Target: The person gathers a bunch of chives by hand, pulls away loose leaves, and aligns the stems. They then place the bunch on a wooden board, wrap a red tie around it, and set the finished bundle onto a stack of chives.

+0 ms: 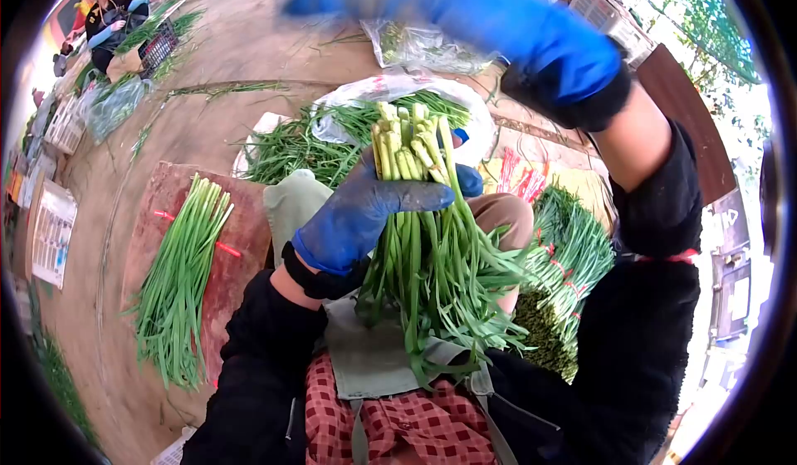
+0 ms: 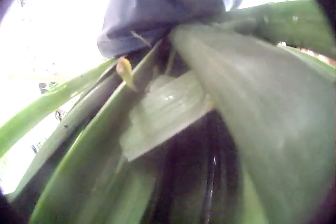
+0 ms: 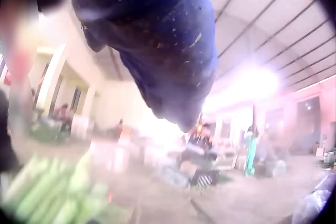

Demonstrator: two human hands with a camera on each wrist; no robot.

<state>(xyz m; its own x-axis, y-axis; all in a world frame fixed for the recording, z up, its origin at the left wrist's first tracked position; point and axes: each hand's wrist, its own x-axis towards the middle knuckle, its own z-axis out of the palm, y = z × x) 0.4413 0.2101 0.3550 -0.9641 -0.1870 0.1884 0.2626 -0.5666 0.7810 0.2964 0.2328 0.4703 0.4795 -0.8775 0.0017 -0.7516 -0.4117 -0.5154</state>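
Observation:
In the head view my blue-gloved left hand [image 1: 349, 216] grips a bunch of garlic chives [image 1: 415, 241] round its stalks, thumb across the front. The pale cut ends point up and away; the long green leaves droop toward my lap. The left wrist view is filled by broad leaves [image 2: 273, 108] below part of the glove [image 2: 168, 8]. My gloved right hand [image 1: 481, 17] is raised over the far side, blurred, fingers stretched out to the left, apart from the bunch. The right wrist view shows that glove [image 3: 163, 45] with nothing seen in it.
Another chive bunch [image 1: 183, 282] lies on a reddish board [image 1: 154, 208] across red ties [image 1: 228, 250]. Loose greens [image 1: 299, 145] spill from a plastic bag ahead. At right are tied bunches [image 1: 573, 241] and red ties [image 1: 523, 178]. A person [image 1: 108, 21] sits far left beside a crate [image 1: 158, 50].

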